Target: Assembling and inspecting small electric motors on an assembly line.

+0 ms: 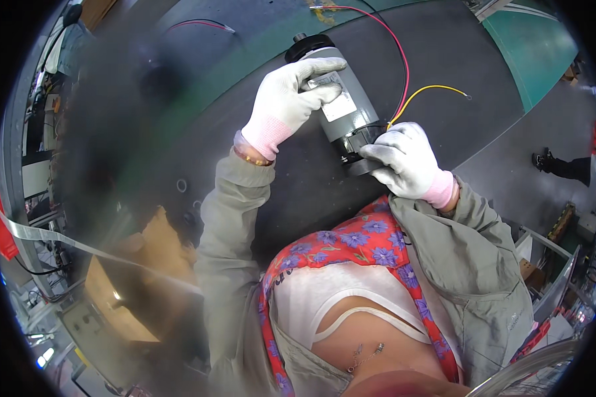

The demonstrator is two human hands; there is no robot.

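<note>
A grey cylindrical electric motor (356, 92) lies at a slant on the dark mat, with a black pulley-like wheel (309, 46) at its far end and a black cap at its near end. My left hand (291, 92), in a white glove with a pink cuff, curls over the motor's body beside a white label (338, 106). My right hand (404, 162), gloved the same way, pinches the black end cap (357, 140). From that end run a red and black wire pair (405, 59) and a yellow wire (430, 87). The right fingertips partly cover the cap.
The dark mat (457, 53) covers a green-topped bench (530, 53). Another red and black wire pair (205, 24) lies at the far left. An open cardboard box (122, 291) stands at lower left, near small rings (181, 186). Another person's leg (569, 169) shows at right.
</note>
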